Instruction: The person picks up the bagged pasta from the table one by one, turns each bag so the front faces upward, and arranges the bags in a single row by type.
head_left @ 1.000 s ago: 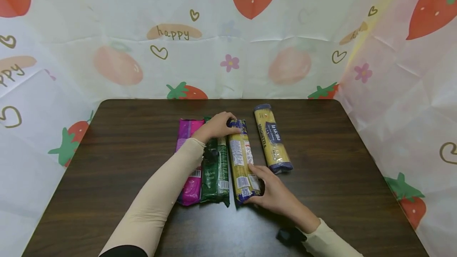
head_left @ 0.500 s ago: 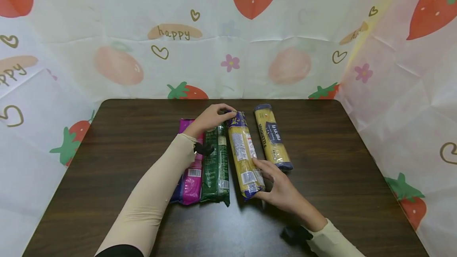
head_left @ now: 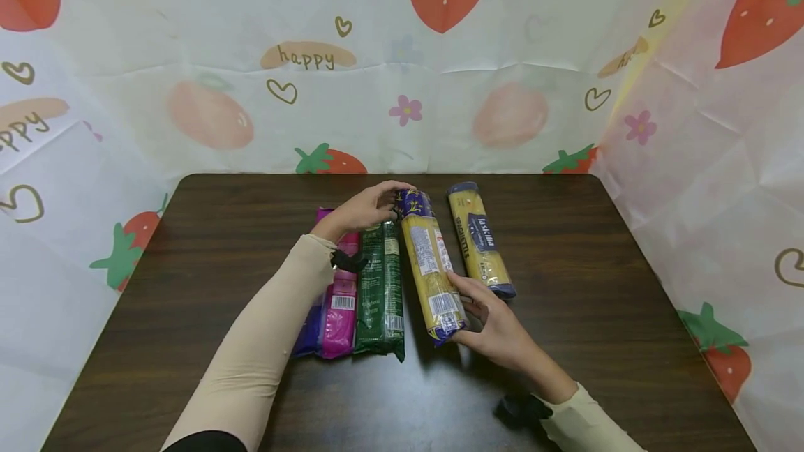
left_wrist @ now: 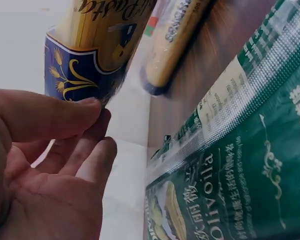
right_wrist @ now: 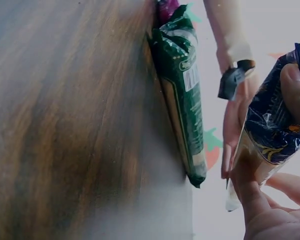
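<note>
Both hands hold a yellow spaghetti pack [head_left: 428, 257] with blue ends, raised above the table and slightly slanted. My left hand [head_left: 361, 211] pinches its far blue end between thumb and fingers, as the left wrist view shows at the pack's end [left_wrist: 72, 75]. My right hand [head_left: 496, 323] grips the near end, thumb on one side and fingers on the other. Just left of it lies a green spaghetti pack [head_left: 380, 291]. Beyond that is a pink pack [head_left: 340, 319] with a purple-blue part along its left, partly hidden by my left forearm.
A second yellow spaghetti pack [head_left: 480, 239] with blue ends lies on the right, tilted a little. The dark wooden table [head_left: 584, 340] has rounded far corners. A strawberry-print cloth [head_left: 402, 103] stands around its back and sides.
The held spaghetti pack has risen off the table and shifted away from me, its near end swinging slightly right. Both hands moved with it; the gap to the green pack has widened.
</note>
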The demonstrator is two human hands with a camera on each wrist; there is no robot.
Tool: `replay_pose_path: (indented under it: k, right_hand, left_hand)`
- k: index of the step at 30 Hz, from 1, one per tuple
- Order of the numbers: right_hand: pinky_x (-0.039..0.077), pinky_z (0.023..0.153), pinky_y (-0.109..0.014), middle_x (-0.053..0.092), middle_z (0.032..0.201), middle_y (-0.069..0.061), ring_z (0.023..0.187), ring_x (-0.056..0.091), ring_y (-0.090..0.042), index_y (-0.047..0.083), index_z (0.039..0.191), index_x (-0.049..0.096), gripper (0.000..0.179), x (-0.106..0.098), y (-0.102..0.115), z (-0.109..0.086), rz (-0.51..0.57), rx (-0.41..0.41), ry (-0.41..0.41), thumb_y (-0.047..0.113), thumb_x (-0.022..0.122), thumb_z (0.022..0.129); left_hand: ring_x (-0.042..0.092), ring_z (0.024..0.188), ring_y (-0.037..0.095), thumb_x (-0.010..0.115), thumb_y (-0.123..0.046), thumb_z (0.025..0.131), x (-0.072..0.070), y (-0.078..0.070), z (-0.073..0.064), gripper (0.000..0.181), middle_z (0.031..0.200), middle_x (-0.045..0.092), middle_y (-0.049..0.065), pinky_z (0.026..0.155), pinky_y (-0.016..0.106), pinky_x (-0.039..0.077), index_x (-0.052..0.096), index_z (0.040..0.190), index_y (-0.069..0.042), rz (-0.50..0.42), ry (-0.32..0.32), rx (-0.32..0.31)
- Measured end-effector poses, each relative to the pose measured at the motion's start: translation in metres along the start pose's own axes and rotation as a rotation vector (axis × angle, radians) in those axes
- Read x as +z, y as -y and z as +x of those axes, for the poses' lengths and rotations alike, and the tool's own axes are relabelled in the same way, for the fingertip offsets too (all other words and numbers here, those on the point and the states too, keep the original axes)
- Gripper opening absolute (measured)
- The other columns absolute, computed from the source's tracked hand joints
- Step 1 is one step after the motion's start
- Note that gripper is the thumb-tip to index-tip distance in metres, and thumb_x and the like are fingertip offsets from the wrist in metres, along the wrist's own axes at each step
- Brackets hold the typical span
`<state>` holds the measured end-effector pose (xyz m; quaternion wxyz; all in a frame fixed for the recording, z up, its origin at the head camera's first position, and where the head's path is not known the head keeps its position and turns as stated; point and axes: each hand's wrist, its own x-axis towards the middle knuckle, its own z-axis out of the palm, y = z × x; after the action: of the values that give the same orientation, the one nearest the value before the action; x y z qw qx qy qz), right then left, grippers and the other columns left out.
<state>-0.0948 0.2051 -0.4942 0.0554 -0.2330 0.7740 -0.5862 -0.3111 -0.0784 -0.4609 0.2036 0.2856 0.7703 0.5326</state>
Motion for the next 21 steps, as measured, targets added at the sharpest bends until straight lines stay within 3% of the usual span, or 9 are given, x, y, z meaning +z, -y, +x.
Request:
replay_pose_path:
  k: [2, 3, 7, 15, 21]
  right_hand:
    - [0.044, 0.113, -0.019, 0.037, 0.163, -0.025, 0.146, 0.043, -0.045, 0.002, 0.167, 0.035, 0.100, 0.000, 0.001, 0.000, 0.018, 0.008, 0.003, -0.015, 0.086, 0.082]
    - [0.044, 0.113, -0.020, 0.037, 0.163, -0.025, 0.146, 0.044, -0.045, 0.003, 0.167, 0.035, 0.100, 0.000, 0.001, 0.000, 0.027, 0.010, 0.004, -0.015, 0.085, 0.082]
    - [0.046, 0.113, -0.022, 0.036, 0.163, -0.026, 0.145, 0.046, -0.042, 0.003, 0.168, 0.033, 0.100, 0.000, 0.001, 0.000, 0.079, 0.002, 0.010, -0.015, 0.084, 0.084]
    - [0.049, 0.112, -0.026, 0.033, 0.163, -0.032, 0.142, 0.053, -0.012, -0.002, 0.167, 0.029, 0.091, -0.001, 0.000, 0.001, 0.229, -0.044, 0.035, -0.015, 0.077, 0.091]
    - [0.047, 0.114, -0.025, 0.025, 0.168, -0.036, 0.148, 0.048, -0.010, -0.007, 0.167, 0.025, 0.089, -0.003, 0.001, 0.003, 0.328, -0.084, 0.044, -0.013, 0.075, 0.094]
  left_hand:
    - [0.043, 0.153, 0.038, 0.057, 0.013, 0.105, 0.000, 0.001, 0.001, 0.060, 0.160, 0.046, 0.023, 0.115, 0.049, 0.048, 0.044, 0.160, -0.006, -0.036, 0.016, 0.023]
    - [0.042, 0.154, 0.038, 0.059, 0.013, 0.104, 0.000, 0.002, 0.001, 0.061, 0.160, 0.045, 0.024, 0.118, 0.052, 0.046, 0.044, 0.160, -0.004, -0.052, 0.020, 0.034]
    - [0.045, 0.152, 0.039, 0.064, 0.013, 0.102, -0.001, 0.006, 0.001, 0.062, 0.157, 0.048, 0.024, 0.116, 0.053, 0.047, 0.046, 0.159, -0.004, -0.076, 0.002, 0.039]
    - [0.053, 0.143, 0.039, 0.066, 0.008, 0.103, -0.005, 0.013, 0.001, 0.056, 0.149, 0.055, 0.024, 0.109, 0.050, 0.052, 0.049, 0.156, -0.003, -0.072, -0.054, 0.028]
    - [0.055, 0.140, 0.040, 0.066, 0.004, 0.105, -0.004, 0.013, 0.000, 0.052, 0.146, 0.057, 0.024, 0.110, 0.053, 0.051, 0.050, 0.154, -0.001, -0.063, -0.094, 0.032]
